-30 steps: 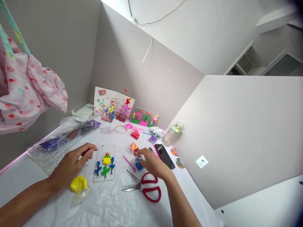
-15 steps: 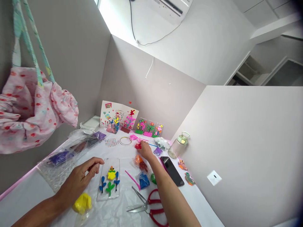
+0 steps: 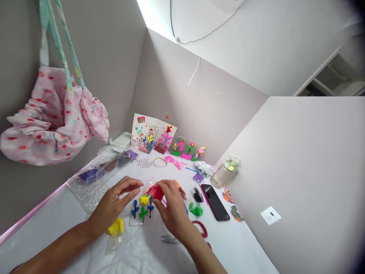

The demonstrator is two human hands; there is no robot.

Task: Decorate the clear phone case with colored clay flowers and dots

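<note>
My right hand (image 3: 173,211) pinches a small plastic bag of red clay (image 3: 155,191) above the table. To its left, my left hand (image 3: 115,199) is open, thumb and fingers apart, close to the bag's clear end. Below them lies a clear panel (image 3: 136,222) with blue flowers, a green plant (image 3: 143,214) and a yellow shape (image 3: 145,199) on it; its top is partly hidden by the red bag. A lump of yellow clay (image 3: 115,227) on plastic wrap sits under my left wrist. Red-handled scissors (image 3: 200,227) are partly covered by my right arm.
Green clay (image 3: 196,209), a black packet (image 3: 198,195) and a phone (image 3: 216,203) lie on the right. A jar (image 3: 226,173) stands behind them. Plastic bags (image 3: 94,176) lie at left. Decorated panels (image 3: 191,148) lean on the back wall. A pink cloth bag (image 3: 57,125) hangs at left.
My right hand has picked up the red clay bag from the far side of the table and brought it back over the panel. My left hand's fingers have spread. The view has shifted.
</note>
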